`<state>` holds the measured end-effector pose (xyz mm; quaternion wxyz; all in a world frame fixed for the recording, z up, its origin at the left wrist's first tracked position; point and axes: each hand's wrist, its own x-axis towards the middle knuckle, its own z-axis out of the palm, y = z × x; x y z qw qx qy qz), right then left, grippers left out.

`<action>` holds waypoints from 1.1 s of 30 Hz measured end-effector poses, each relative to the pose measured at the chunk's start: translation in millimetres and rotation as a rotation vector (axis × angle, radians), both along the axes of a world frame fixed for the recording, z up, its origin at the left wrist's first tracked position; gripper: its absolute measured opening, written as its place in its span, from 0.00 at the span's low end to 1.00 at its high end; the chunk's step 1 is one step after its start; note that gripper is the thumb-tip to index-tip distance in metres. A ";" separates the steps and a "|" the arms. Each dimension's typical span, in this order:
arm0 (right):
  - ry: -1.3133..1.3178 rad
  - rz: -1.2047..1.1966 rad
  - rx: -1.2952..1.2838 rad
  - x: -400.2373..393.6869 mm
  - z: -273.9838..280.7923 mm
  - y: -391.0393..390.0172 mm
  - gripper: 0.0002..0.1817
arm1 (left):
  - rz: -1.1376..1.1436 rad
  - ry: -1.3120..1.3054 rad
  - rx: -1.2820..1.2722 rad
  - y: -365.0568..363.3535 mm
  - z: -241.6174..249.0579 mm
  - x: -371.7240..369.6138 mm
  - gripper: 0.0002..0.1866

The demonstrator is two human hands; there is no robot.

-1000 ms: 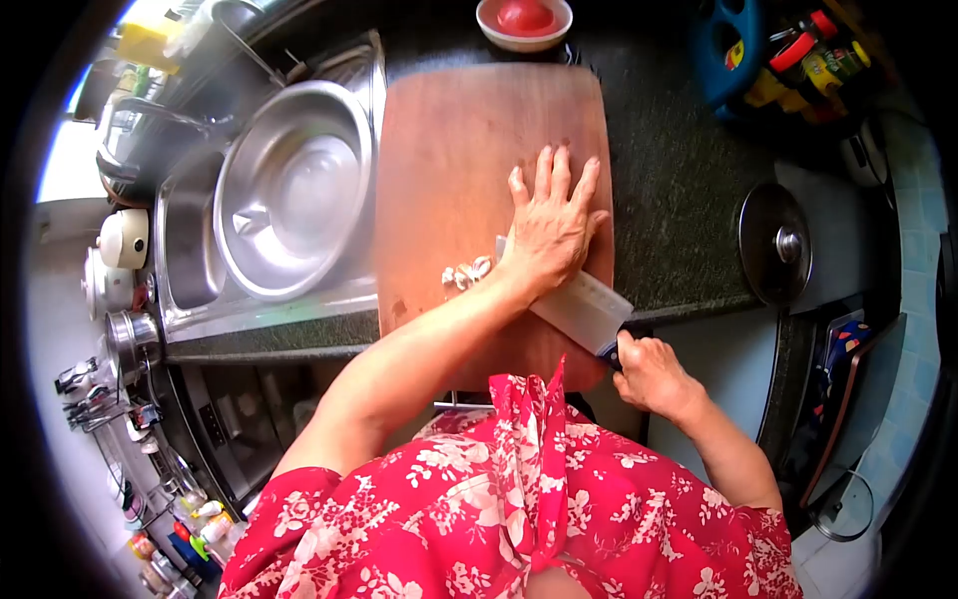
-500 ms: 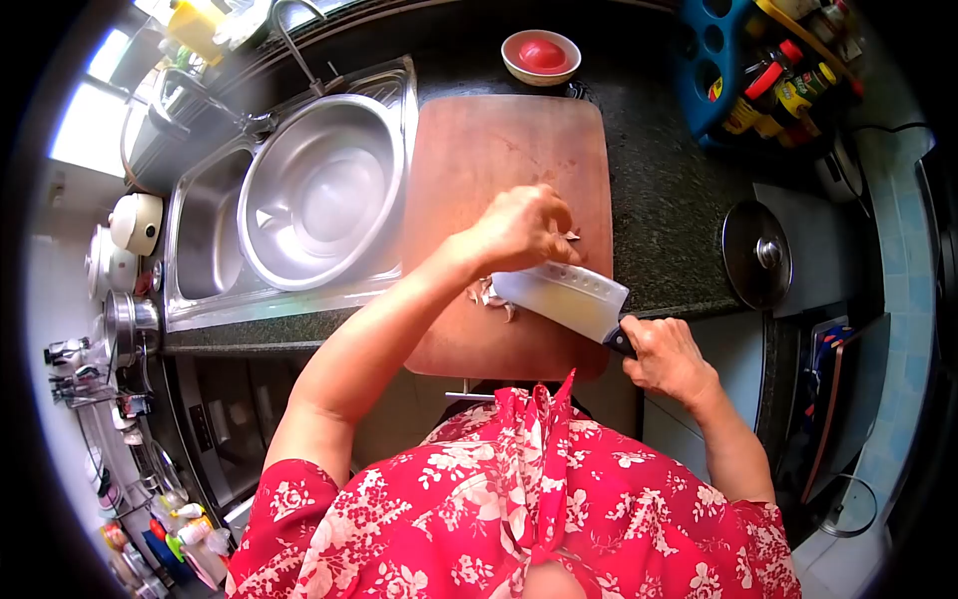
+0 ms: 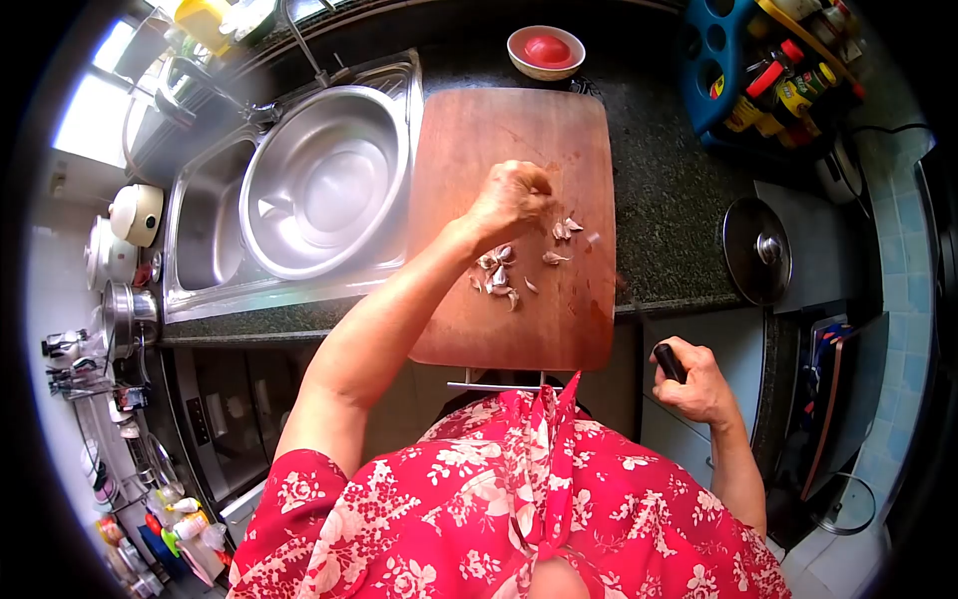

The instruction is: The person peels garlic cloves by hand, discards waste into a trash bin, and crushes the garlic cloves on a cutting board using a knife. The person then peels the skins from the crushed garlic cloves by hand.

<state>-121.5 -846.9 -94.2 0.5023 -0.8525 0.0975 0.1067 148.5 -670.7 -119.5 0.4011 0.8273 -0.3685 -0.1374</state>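
My right hand [image 3: 699, 384] grips the black handle of a cleaver [image 3: 670, 362] beyond the right edge of a wooden cutting board [image 3: 449, 130]. The cleaver's blade is barely visible, turned nearly edge-on. Over the middle of the board, my left hand [image 3: 514, 198] is closed, its fingers curled and a little blurred; what they hold, if anything, is hidden. A small heap of garlic cloves [image 3: 497, 272] lies just below my left wrist. More cloves [image 3: 565, 229] rest to the right of the hand, with a single clove [image 3: 555, 259] beneath them.
Left of the board, a large steel basin [image 3: 344, 190] sits over the double sink [image 3: 215, 225]. Behind the board stands a bowl [image 3: 547, 66] with something red in it. A pot lid [image 3: 758, 255] and a blue rack [image 3: 706, 75] beside bottles are on the right.
The cleaver has lifted off the board and moved right and toward my body, its blade turned edge-on. My left hand has shifted slightly away and left, uncovering the cloves.
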 end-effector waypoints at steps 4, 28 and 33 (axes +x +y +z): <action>0.253 -0.150 0.639 1.4 2.0 5.7 0.11 | 0.105 -0.118 0.092 25.5 3.8 -8.5 0.06; 0.043 -0.024 0.019 4.0 -11.1 16.1 0.15 | 0.116 -0.435 -0.141 39.4 -27.5 -39.3 0.04; -0.119 0.122 -0.458 0.5 -37.9 34.7 0.12 | 0.201 -0.301 -0.209 9.0 -9.9 -25.2 0.05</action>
